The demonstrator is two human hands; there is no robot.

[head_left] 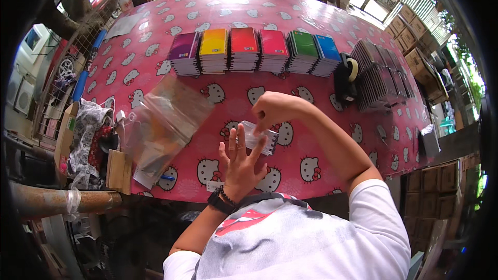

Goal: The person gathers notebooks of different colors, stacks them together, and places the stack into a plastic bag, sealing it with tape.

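Observation:
A small stack of notebooks inside a clear plastic sleeve lies on the pink cartoon-cat tablecloth in front of me. My right hand pinches the sleeve's top edge from above, fingers closed on it. My left hand, fingers spread, presses flat against the near side of the packet; a dark watch and bead bracelet sit on that wrist.
A row of coloured notebook stacks stands at the back, purple through blue. A black tape dispenser and dark notebook piles are at right. A pile of clear plastic bags lies at left, beside clutter at the table edge.

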